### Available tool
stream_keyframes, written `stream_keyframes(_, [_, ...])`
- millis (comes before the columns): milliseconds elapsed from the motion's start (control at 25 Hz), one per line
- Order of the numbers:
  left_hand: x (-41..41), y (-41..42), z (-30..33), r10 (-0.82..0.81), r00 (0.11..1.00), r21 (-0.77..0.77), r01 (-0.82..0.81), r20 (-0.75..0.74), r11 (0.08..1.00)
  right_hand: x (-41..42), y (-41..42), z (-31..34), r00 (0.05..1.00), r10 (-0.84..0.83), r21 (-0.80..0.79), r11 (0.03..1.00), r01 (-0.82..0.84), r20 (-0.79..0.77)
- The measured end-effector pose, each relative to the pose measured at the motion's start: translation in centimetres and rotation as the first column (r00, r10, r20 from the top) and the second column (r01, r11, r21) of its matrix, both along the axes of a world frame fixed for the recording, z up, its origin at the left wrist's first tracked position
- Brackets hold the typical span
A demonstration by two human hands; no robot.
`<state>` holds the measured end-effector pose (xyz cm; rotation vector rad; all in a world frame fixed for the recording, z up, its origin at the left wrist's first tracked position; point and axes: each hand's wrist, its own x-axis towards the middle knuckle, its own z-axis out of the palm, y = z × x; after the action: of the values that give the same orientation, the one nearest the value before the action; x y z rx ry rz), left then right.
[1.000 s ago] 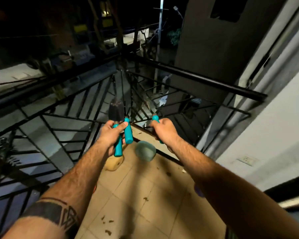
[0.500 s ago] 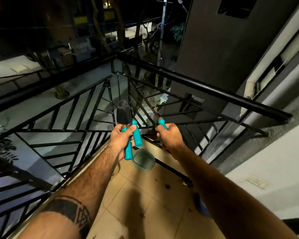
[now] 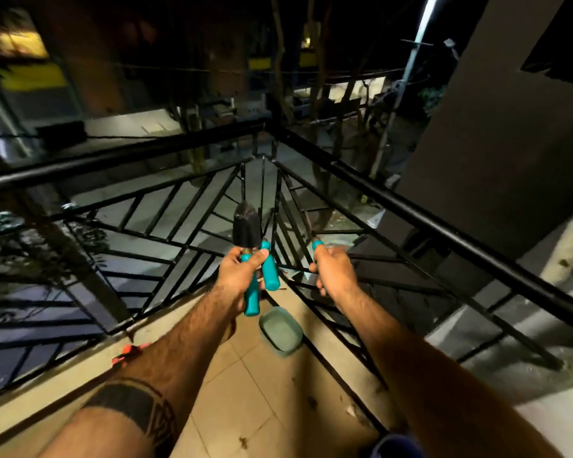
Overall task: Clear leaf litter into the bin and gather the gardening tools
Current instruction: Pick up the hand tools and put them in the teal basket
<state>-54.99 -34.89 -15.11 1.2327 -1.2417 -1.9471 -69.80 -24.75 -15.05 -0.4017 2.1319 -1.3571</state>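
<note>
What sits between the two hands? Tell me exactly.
In the head view, a second teal handle held by the left hand juts into the gap; beyond it, only black railing bars show before the right hand.

Both forearms bare and hairy, no sleeves visible. Left forearm (image 3: 166, 368) carries a broad black band tattoo (image 3: 131, 408) with geometric linework.

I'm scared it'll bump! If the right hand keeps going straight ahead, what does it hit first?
Probably the black railing bars just beyond the right hand and its teal-handled tool, though depth is hard to judge.
</note>
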Motion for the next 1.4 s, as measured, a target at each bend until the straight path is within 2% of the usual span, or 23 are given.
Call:
stream_keyframes(280, [-1.3, 0.8, -1.0, 0.097, 0.995, 0.036, -0.096, -0.016, 0.995, -3.4, -0.8, -1.9, 0.987, 0.113, 0.172, 0.981, -0.093, -0.113])
stream_keyframes(440, [-1.8, -1.1, -5.1, 0.077, 0.997, 0.043, -0.076, -0.001, 0.996, -4.1, -1.6, -4.8, 0.981, 0.141, 0.256, 0.961, -0.104, -0.13])
stream_keyframes(600, [-4.0, -2.0, -11.4, 0.102, 0.995, 0.09, -0.1, -0.012, 0.991, -5.3, -3.0, -11.2, 0.985, 0.129, 0.259, 0.961, -0.095, -0.116])
stream_keyframes(680, [-6.1, -1.7, -15.0, 0.14, 0.99, 0.114, -0.136, -0.026, 0.984, -5.7, -3.9, -15.2, 0.991, 0.117, 0.243, 0.965, -0.1, -0.058])
stream_keyframes(880, [-11.7, -2.3, -27.3, 0.221, 0.971, 0.134, -0.208, -0.09, 0.969, -6.9, -6.7, -28.1, 0.964, 0.188, 0.047, 0.979, -0.2, 0.187])
stream_keyframes(1080, [-14.0, -3.4, -42.4, 0.199, 0.972, 0.143, -0.18, -0.126, 0.973, -8.8, -8.7, -42.9, 0.978, 0.193, 0.003, 0.981, -0.193, 0.079])
stream_keyframes(1200, [-14.8, -4.4, -52.4, 0.166, 0.969, 0.159, -0.137, -0.184, 0.978, -9.9, -9.9, -53.7, 0.977, 0.194, -0.033, 0.981, -0.192, 0.084])
stream_keyframes(1320, [-15.1, -5.8, -61.8, 0.109, 0.96, 0.179, -0.063, -0.258, 0.982, -11.0, -11.0, -63.6, 0.963, 0.264, -0.052, 0.964, -0.262, 0.047])
stream_keyframes(1400, [-15.5, -6.4, -66.6, 0.114, 0.955, 0.161, -0.072, -0.272, 0.984, -11.8, -11.7, -68.8, 0.955, 0.297, -0.058, 0.953, -0.296, 0.015])
